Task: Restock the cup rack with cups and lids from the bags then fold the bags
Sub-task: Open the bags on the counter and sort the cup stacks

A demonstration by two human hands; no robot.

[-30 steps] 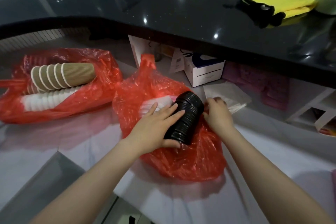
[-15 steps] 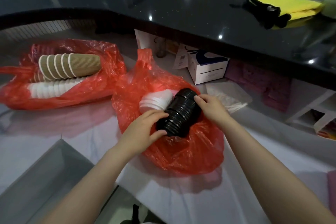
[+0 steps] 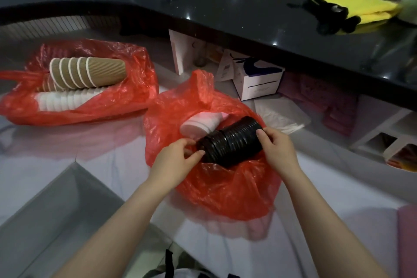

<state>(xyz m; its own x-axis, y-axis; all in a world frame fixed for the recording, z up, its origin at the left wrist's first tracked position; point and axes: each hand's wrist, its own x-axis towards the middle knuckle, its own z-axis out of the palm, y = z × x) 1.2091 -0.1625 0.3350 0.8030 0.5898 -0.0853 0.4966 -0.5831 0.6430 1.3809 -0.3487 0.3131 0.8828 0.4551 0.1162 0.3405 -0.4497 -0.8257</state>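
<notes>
While we grip the black lid stack (image 3: 230, 142) endwise, left hand (image 3: 174, 161) on its near end, right hand (image 3: 278, 148) on the far end, it lies in the red bag's (image 3: 225, 187) mouth between them. Risk: uneven squeeze buckles the stack, lids spill; bag film may snag. White lids (image 3: 199, 124) sit just beyond our left hand.

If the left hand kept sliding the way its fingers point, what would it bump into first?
The left hand points up and right, and its fingertips already touch the near end of the stack of black lids. So it would probably meet the lids first, though depth is hard to judge.
</notes>
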